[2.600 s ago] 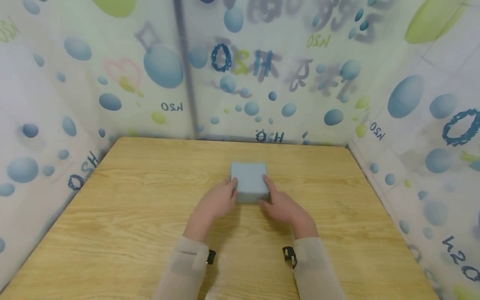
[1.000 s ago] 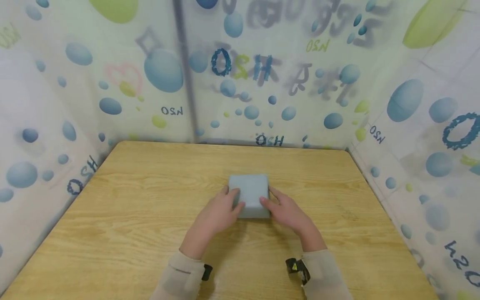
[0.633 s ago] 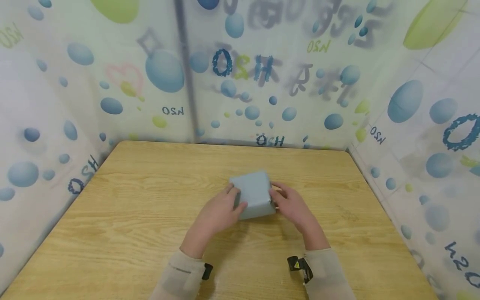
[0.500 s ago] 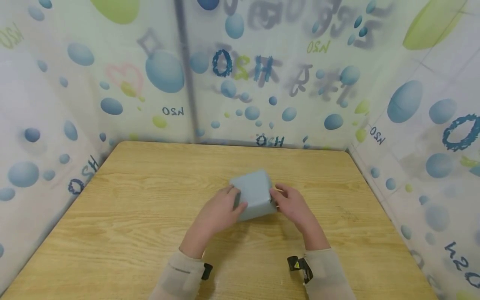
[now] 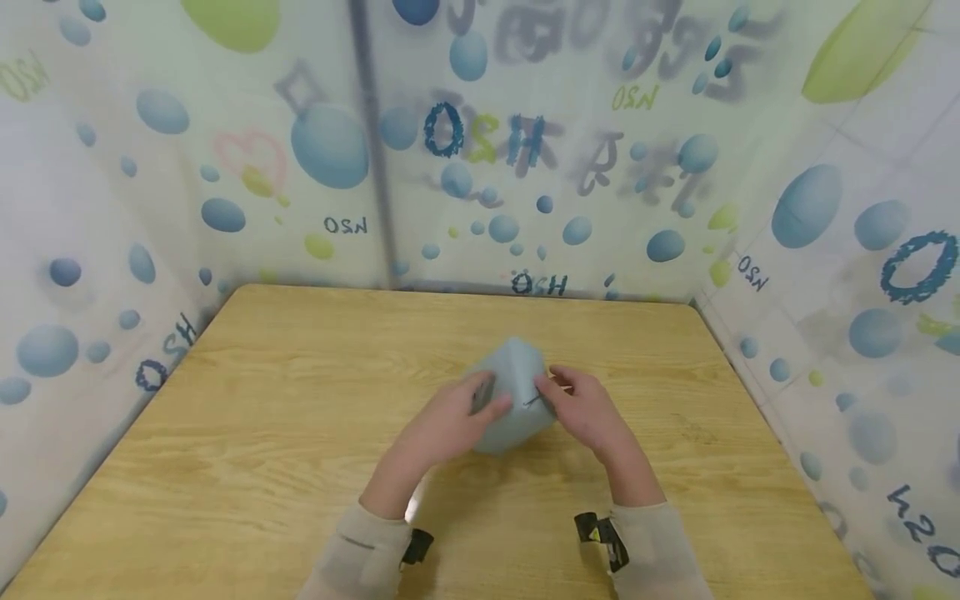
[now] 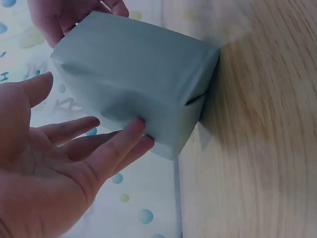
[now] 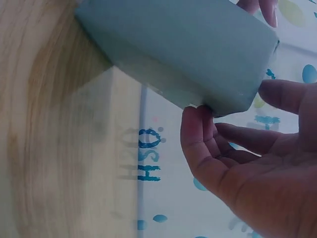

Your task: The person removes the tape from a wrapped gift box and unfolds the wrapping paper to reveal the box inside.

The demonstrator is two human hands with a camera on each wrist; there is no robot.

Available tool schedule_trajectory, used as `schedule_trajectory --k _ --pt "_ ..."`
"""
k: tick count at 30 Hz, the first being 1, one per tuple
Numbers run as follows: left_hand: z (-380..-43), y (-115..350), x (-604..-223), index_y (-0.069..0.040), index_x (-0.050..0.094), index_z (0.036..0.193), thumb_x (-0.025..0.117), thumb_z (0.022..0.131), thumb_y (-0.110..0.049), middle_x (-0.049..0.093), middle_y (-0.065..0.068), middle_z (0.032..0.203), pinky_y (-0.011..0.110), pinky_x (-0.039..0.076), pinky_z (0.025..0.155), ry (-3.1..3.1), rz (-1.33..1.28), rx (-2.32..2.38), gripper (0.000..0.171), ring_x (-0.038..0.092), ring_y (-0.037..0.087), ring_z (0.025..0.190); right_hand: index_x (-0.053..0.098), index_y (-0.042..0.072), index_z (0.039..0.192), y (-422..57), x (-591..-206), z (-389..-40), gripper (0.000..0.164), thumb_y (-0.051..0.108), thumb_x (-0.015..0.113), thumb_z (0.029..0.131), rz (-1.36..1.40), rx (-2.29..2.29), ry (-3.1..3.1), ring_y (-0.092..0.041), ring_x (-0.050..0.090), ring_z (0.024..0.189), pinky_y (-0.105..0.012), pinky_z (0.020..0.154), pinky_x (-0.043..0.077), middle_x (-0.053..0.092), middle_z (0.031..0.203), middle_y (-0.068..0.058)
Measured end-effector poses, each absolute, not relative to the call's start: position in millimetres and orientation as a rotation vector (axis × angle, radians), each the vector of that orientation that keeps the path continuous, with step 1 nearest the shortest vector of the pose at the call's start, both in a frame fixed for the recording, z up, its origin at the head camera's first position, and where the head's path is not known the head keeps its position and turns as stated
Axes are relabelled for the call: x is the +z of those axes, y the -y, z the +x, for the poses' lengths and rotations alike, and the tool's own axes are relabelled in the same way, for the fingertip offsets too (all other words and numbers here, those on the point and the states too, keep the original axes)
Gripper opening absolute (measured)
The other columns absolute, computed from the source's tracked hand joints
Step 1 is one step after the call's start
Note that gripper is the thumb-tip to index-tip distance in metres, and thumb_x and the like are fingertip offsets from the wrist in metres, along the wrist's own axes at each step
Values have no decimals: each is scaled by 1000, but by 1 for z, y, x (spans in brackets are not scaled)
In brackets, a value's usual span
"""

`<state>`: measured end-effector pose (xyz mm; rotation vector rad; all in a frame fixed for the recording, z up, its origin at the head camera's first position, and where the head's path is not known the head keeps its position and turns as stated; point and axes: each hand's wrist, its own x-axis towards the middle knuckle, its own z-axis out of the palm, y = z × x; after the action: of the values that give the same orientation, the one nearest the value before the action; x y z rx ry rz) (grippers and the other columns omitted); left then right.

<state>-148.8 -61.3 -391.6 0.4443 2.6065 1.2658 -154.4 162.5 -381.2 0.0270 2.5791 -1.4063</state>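
While the spread left hand point(image 5: 452, 422) touches the smooth, flat-sided box point(image 6: 133, 64), the right hand point(image 5: 587, 410) pinches it.

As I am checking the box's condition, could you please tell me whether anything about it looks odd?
Yes: in the left wrist view, the pale blue box shows a dark slit at one end, as if its surface gapes; damage or a fold, I cannot tell. It is also tilted rather than flat.

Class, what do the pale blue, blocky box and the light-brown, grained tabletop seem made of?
Pale blue, blocky box: perhaps matt paper or card; soft creases and a dark slit suggest folding.
Light-brown, grained tabletop: smooth, slightly glossy wood or laminate; grain lines and faint reflections leave that open.
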Motion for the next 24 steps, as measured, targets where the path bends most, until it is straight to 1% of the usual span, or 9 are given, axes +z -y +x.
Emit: schedule_trajectory --k 2,5,8,12,15,19,20,24 --pt "-149 61 -391 -8 42 163 56 109 -48 50 20 163 59 53 112 -2539 392 1364 68 58 40 142 45 0 159 -161 -378 -152 60 36 52 112 8 -1412 -2573 -37 64 130 -48 99 60 58 152 -23" --pt "-150 62 -389 -10 41 163 58 109 -47 49 20 163 59 57 106 -2469 319 1472 68 62 42 138 49 2 157 -157 -374 -151 51 28 50 113 -21 -1424 -2565 -34 67 123 -45 97 61 59 150 -22" --pt "-151 61 -389 -10 41 163 61 107 -47 50 22 162 59 57 105 -2451 246 1522 70 62 45 137 52 3 155 -153 -373 -150 46 23 49 113 -67 -1413 -2577 -31 68 119 -43 95 61 62 146 -20" --pt "-152 60 -390 -8 40 162 65 105 -47 52 24 160 58 58 105 -2475 185 1527 73 62 45 137 52 4 155 -148 -375 -148 45 19 50 112 -110 -1381 -2605 -31 66 121 -42 93 61 64 142 -18" --pt "-151 60 -393 -6 36 164 66 105 -44 53 27 158 58 58 104 -2493 168 1524 76 61 45 138 51 4 155 -144 -375 -145 45 17 50 112 -125 -1356 -2621 -31 64 124 -44 94 60 64 143 -17" --pt "-151 60 -394 -9 28 167 66 105 -42 52 28 158 61 56 106 -2501 147 1527 80 58 45 141 52 7 156 -143 -376 -143 45 17 51 112 -134 -1341 -2637 -32 64 125 -43 92 60 64 142 -16" --pt "-151 60 -394 -12 28 168 66 106 -42 51 27 160 61 56 106 -2506 143 1526 79 58 45 140 52 8 155 -143 -376 -143 45 16 51 112 -138 -1344 -2640 -32 64 125 -43 91 60 64 142 -16" --pt "-150 60 -392 -22 33 168 64 107 -38 42 22 168 61 56 106 -2538 189 1516 70 60 46 138 53 12 156 -144 -378 -143 44 16 51 112 -143 -1382 -2636 -30 65 121 -39 85 60 64 141 -15"
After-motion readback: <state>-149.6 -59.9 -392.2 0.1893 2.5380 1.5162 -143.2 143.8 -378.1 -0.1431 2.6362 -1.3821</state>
